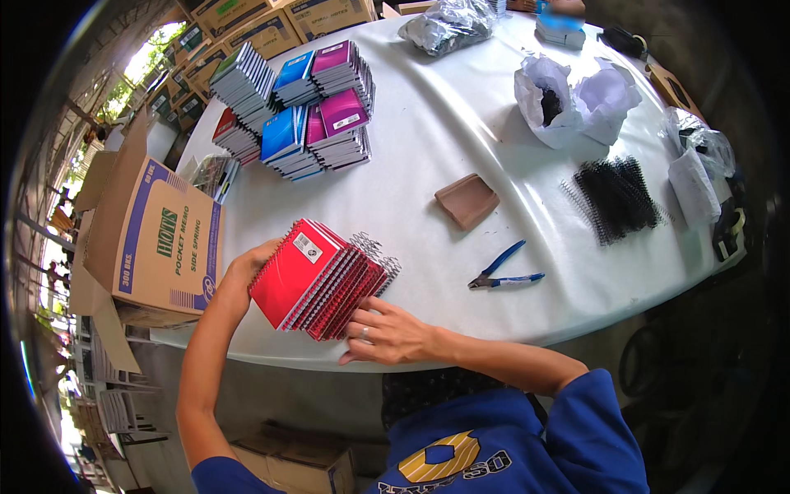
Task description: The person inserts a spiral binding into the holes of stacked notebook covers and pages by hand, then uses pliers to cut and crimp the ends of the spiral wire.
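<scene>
A stack of red spiral notebooks (297, 272) stands near the table's front edge, its layers fanned slightly to the right. My left hand (260, 254) is against the stack's left side, its fingers mostly hidden behind the covers. At the lower right corner, my right hand (390, 331), with a ring on one finger, has its fingers curled against the lower notebooks. Loose wire spirals (378, 251) stick out at the stack's far right side. To the right lie blue-handled pliers (499, 267), their handles spread, and farther back a brown folded pad (467, 201).
An open cardboard box (169, 239) stands at the left edge. Stacks of blue, purple and red notebooks (304, 107) sit at the far left. Black spiral coils (619, 198) and white paper bags (576, 99) lie at right; a plastic-wrapped bundle (448, 26) is at the back.
</scene>
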`<state>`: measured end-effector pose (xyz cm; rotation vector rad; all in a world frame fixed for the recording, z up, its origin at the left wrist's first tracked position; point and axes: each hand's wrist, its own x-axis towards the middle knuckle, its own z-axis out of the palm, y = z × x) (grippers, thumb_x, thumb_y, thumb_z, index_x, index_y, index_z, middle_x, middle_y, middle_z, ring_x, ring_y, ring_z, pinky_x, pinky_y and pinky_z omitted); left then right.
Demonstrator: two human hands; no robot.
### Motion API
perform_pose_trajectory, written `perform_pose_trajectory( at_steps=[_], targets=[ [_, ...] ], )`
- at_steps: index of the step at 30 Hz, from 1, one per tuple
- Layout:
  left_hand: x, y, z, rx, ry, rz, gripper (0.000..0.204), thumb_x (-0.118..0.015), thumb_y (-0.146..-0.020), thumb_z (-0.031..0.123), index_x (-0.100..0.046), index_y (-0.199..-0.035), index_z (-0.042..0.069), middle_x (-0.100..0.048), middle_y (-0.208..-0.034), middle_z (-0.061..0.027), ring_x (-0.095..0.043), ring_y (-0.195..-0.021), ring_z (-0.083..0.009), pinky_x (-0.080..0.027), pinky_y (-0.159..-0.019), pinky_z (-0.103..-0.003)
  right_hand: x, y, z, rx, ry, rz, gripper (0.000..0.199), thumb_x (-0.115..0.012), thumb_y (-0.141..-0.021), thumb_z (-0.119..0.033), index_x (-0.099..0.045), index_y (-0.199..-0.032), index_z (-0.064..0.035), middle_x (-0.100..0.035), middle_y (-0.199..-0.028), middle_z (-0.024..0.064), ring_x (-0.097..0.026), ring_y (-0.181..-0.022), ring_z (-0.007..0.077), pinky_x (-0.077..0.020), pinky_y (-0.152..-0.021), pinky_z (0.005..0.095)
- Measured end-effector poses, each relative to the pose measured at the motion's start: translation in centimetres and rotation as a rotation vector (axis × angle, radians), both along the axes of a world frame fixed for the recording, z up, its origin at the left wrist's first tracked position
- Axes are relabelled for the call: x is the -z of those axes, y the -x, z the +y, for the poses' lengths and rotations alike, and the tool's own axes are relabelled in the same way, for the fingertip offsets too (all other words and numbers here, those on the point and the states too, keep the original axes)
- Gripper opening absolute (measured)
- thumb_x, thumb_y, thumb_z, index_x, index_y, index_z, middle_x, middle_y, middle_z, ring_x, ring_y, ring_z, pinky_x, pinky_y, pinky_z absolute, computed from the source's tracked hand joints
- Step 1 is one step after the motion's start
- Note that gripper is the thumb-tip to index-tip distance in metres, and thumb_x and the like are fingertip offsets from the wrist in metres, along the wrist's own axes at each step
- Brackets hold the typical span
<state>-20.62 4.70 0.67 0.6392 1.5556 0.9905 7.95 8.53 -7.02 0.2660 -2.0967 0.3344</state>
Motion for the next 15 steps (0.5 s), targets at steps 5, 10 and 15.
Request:
perform_pose_trajectory(
  at_steps=[5,10,15],
  targets=[
    [-2.8,-2.8,-0.4,-0.053,0.01,0.005,0.037,-0.052,-0.096,0.021,-0.061,-0.124,0.0,-0.068,-0.114,-0.0109,-0.066,-0.101,-0.0184,-0.05,-0.093,-0.029,2.2,-1.4,0.1,0.222,0.0,-0.48,0.014,-0.06,-0.086,-0.021,-0.057,-0.088,-0.0071,-0.058,-0.091,0.006,-0.053,-0.092,0.0206,-0.0428,-0.081,0.0339],
    [-3.4,-3.8,-1.3,-0.026,-0.047,0.108,0.038,-0.054,-0.094,0.02,-0.06,-0.126,0.0,-0.067,-0.115,-0.0114,-0.066,-0.1,-0.0188,-0.051,-0.091,-0.029,2.6,-0.1,0.9,0.194,0.082,-0.464,0.012,-0.057,-0.085,-0.017,-0.061,-0.09,-0.0071,-0.06,-0.091,0.0048,-0.053,-0.095,0.02,-0.0416,-0.083,0.0332],
    [-2.5,-2.6,-0.4,-0.091,0.01,0.054,0.039,-0.057,-0.093,0.02,-0.061,-0.126,-0.001,-0.068,-0.114,-0.011,-0.066,-0.099,-0.0177,-0.051,-0.09,-0.028,2.7,0.4,1.2,0.157,0.19,-0.435,0.013,-0.06,-0.086,-0.02,-0.062,-0.083,-0.007,-0.06,-0.082,0.0035,-0.053,-0.093,0.0197,-0.0413,-0.083,0.0335]
  ],
)
